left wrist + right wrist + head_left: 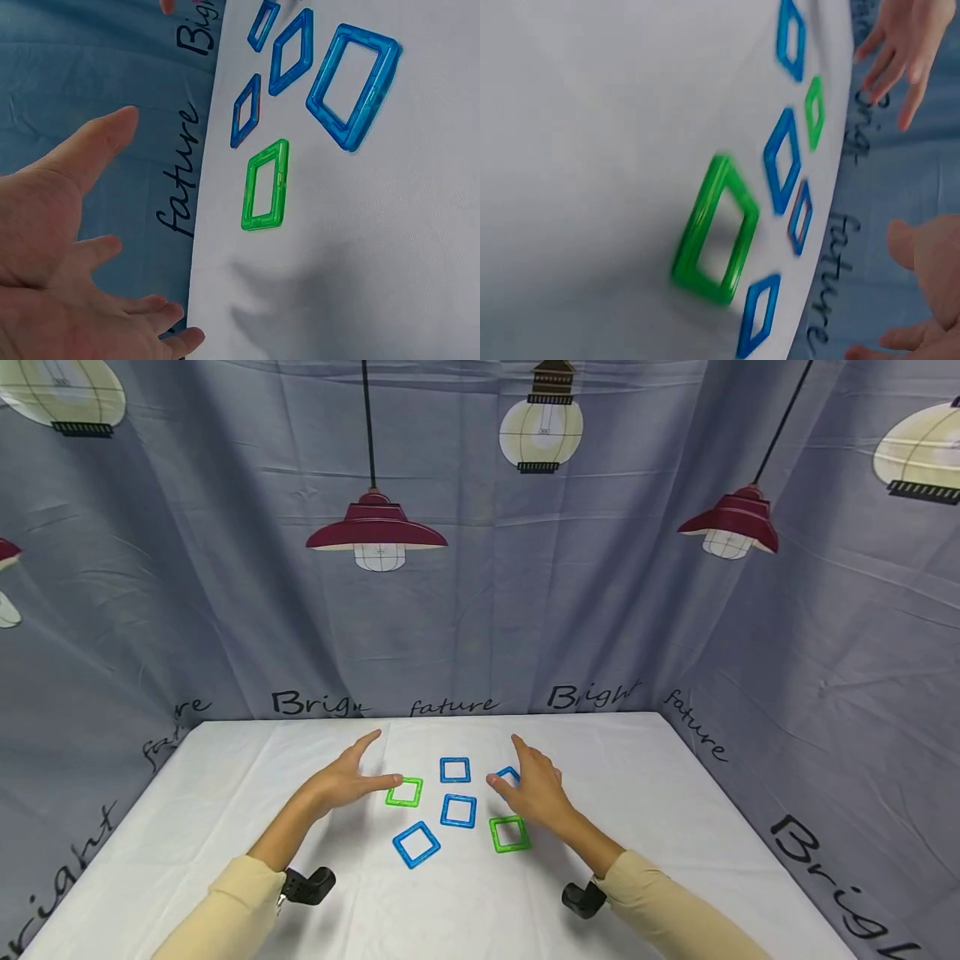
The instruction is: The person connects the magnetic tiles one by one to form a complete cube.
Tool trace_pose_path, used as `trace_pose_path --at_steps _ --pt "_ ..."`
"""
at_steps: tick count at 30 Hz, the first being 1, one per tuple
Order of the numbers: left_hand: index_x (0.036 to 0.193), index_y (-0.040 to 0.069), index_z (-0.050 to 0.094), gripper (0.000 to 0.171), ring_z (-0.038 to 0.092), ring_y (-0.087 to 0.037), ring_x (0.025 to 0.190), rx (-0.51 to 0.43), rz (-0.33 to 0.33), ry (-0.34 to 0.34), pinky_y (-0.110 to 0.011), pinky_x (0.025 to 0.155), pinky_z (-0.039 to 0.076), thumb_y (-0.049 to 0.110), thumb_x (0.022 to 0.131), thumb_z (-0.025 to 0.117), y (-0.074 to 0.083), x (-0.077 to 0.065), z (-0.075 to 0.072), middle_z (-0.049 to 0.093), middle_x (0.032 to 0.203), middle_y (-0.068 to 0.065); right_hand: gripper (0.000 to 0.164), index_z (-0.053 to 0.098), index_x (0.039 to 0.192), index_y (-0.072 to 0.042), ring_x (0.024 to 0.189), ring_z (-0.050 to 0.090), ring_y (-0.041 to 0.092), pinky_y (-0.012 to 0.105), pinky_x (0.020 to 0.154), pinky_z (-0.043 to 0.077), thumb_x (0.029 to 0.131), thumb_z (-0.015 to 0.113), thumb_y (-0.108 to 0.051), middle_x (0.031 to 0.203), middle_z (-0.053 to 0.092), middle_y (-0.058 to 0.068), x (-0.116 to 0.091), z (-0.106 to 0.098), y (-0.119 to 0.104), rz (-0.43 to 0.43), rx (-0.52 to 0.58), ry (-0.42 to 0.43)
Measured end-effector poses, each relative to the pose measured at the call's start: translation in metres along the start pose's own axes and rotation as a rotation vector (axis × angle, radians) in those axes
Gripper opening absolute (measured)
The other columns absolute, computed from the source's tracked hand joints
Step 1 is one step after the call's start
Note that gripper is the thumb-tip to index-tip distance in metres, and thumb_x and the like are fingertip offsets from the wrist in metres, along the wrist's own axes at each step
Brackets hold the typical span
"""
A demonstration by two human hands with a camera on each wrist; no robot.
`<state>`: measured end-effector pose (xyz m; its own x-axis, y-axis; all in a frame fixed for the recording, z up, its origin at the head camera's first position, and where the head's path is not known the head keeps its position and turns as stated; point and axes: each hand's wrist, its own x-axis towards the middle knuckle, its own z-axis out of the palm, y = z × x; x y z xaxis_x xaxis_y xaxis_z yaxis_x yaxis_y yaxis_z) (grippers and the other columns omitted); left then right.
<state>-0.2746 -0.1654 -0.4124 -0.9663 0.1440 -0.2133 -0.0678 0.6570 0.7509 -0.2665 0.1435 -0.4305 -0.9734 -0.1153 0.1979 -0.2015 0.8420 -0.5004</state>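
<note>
Both hands are held apart over a white table, fingers extended and nothing in them. My left hand (pixel 347 783) is at the left, its thumb overlapping a green square frame (pixel 419 792) in the head view. On the other side, my right hand (pixel 538 789) partly hides a blue square frame (pixel 508 768). A second green frame (pixel 512 849) lies just below that hand; it looks large in the right wrist view. Between the hands lie a blue frame (pixel 454 760) at the back, another blue frame (pixel 459 797) in the middle and a tilted blue frame (pixel 402 853) nearer the front.
The white tabletop (pixel 465 910) extends around the frames. Behind it and along the sides hangs a grey-blue curtain (pixel 480 635) printed with lamps and lettering. A black wrist device (pixel 309 887) sits under the left cuff, and a similar device (pixel 583 900) under the right.
</note>
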Motion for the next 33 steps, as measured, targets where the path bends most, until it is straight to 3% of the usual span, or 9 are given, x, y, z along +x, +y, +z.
trace_pose_path --at_steps 5,13,21,28,33 --pt "0.161 0.017 0.026 0.102 0.033 -0.052 0.145 -0.037 -0.022 0.026 -0.071 0.111 0.032 0.036 0.08 0.085 -0.001 0.006 0.002 0.031 0.159 -0.031 0.079 0.043 0.15 0.0 0.132 0.053 0.044 0.059 0.104 0.048 0.089 0.079 -0.035 0.144 0.055 0.025 -0.005 0.005 -0.018 0.012 0.126 -0.044" --pt "0.155 0.014 0.04 0.092 0.048 -0.046 0.135 -0.027 -0.002 0.024 -0.065 0.106 0.042 0.026 0.078 0.088 -0.005 0.011 0.006 0.047 0.149 -0.029 0.068 0.055 0.135 0.003 0.11 0.064 0.037 0.051 0.089 0.057 0.08 0.087 -0.022 0.116 0.069 0.021 -0.016 0.02 -0.036 -0.034 0.243 -0.078" --pt "0.151 0.012 0.048 0.088 0.058 -0.039 0.121 -0.016 0.023 0.011 -0.059 0.098 0.047 0.02 0.074 0.09 -0.016 0.017 0.01 0.058 0.135 -0.027 0.06 0.061 0.128 0.001 0.098 0.065 0.028 0.041 0.081 0.057 0.079 0.088 -0.021 0.104 0.07 0.014 -0.03 0.043 -0.048 -0.063 0.281 -0.145" --pt "0.145 0.012 0.055 0.079 0.061 -0.034 0.112 -0.006 0.016 0.064 -0.054 0.095 0.049 0.017 0.074 0.089 -0.023 0.022 0.013 0.062 0.127 -0.023 0.056 0.065 0.127 -0.002 0.089 0.061 0.02 0.032 0.076 0.054 0.08 0.087 -0.023 0.101 0.069 0.009 -0.034 0.052 -0.06 -0.066 0.277 -0.211" --pt "0.138 0.01 0.061 0.073 0.062 -0.027 0.1 0.01 0.051 0.088 -0.047 0.088 0.051 0.014 0.071 0.09 -0.023 0.024 0.018 0.066 0.117 -0.018 0.049 0.068 0.119 -0.001 0.082 0.056 0.015 0.027 0.07 0.05 0.08 0.087 -0.024 0.093 0.066 0.005 -0.037 0.057 -0.063 -0.066 0.259 -0.248"
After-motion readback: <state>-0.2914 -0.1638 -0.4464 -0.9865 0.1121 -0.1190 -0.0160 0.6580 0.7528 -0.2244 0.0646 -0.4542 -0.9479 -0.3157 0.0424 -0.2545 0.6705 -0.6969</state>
